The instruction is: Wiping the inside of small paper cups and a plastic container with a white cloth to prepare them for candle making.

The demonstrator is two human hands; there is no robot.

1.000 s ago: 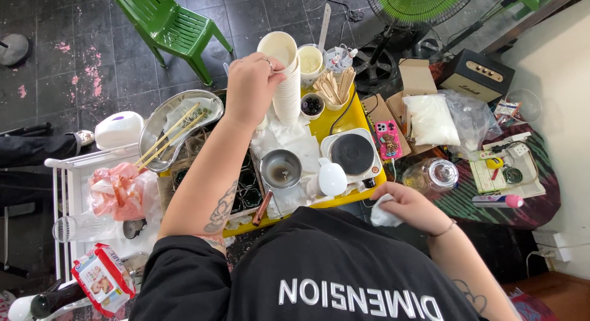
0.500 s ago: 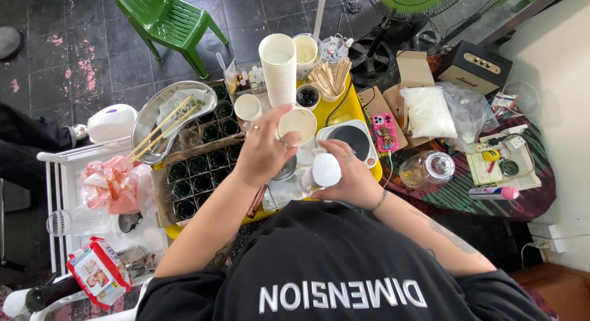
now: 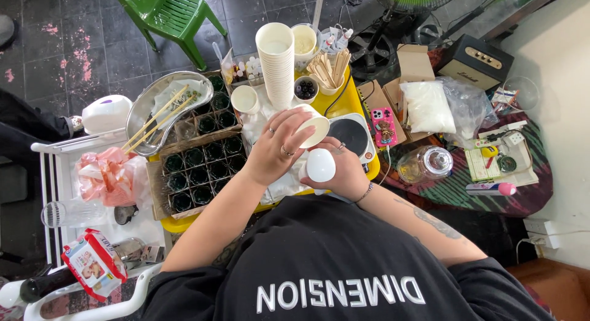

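Hands drew together since before; left hand (image 3: pixel 276 150) grip holds paper cup (image 3: pixel 314 127), right hand (image 3: pixel 341 170) white bottle (image 3: pixel 320 165); yellow table (image 3: pixel 344 99).

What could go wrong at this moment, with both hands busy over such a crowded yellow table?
1. The left hand tilts a paper cup above the white jug in the right hand; anything poured might miss and spill onto the hot plate.
2. A forearm could brush the tall cup stack, which may topple.
3. The glass jar sits close to the right elbow and might get knocked.
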